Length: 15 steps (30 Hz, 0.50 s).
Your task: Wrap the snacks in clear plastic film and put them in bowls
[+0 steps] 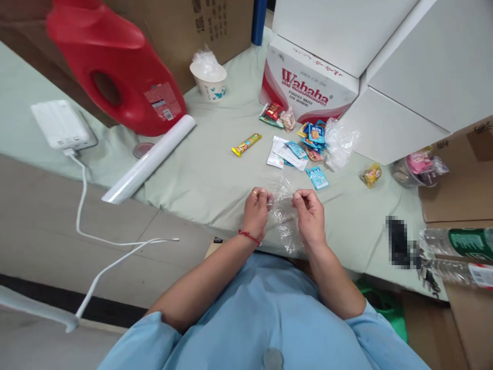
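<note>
Between my two hands hangs a clear plastic bag [284,216], thin and crumpled. My left hand [257,211], with a red string bracelet at the wrist, pinches one side of it. The other side is pinched by my right hand [309,213]. Just beyond lie white packets [278,154] and a light blue packet [318,178]. A yellow snack stick [247,145] rests further left. Several small blue snack packs [316,132] are piled beside another crumpled clear bag [341,144]. Red and green snack packs [272,113] sit against the Wahaba-style carton [308,85], printed "Wahaha".
On the left are a red detergent jug [123,77], a white roll [150,160] and a white power bank [63,126] with a cable. A paper cup [210,85] holds clear plastic. At right are a yellow packet [371,175], a filled tub [410,172] and plastic bottles [462,242].
</note>
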### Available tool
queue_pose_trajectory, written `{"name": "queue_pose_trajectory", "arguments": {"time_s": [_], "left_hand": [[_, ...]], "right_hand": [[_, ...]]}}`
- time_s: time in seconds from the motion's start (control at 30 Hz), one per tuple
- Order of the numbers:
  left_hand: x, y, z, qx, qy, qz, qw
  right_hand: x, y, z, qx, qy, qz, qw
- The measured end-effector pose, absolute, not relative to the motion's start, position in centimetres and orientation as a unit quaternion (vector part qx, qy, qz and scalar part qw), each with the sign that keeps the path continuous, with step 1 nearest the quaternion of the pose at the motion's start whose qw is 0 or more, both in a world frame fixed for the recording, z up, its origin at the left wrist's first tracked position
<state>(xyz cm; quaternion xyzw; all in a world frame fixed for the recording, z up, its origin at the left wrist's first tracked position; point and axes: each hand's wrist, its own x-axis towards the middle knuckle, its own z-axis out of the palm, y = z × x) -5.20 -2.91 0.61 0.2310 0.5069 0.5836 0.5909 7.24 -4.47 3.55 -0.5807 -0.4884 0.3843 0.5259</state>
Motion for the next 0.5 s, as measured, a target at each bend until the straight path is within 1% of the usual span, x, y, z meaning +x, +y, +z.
{"name": "queue_pose_trajectory", "arguments": {"time_s": [0.13, 0.23, 0.4, 0.5], "left_hand": [[-4.2, -2.1, 0.0, 0.197, 0.518, 0.604, 0.573], [-4.1, -1.3, -0.4, 0.202, 0.516, 0.611, 0.565], [-4.5, -0.9, -0.8, 0.199, 0.522, 0.599, 0.574], [-4.4, -1.1, -0.8, 0.199, 0.517, 0.597, 0.581]], "right_hand": [[8.4, -4.5, 4.5, -0.567, -0.397, 0.466, 0.551], [9.6, -4.4, 5.4, -0.561, -0.342, 0.506, 0.559], [11.9, -3.3, 6.1, -0.550, -0.277, 0.521, 0.591], [12.3, -3.2, 5.6, -0.565, -0.263, 0.514, 0.589]]}}
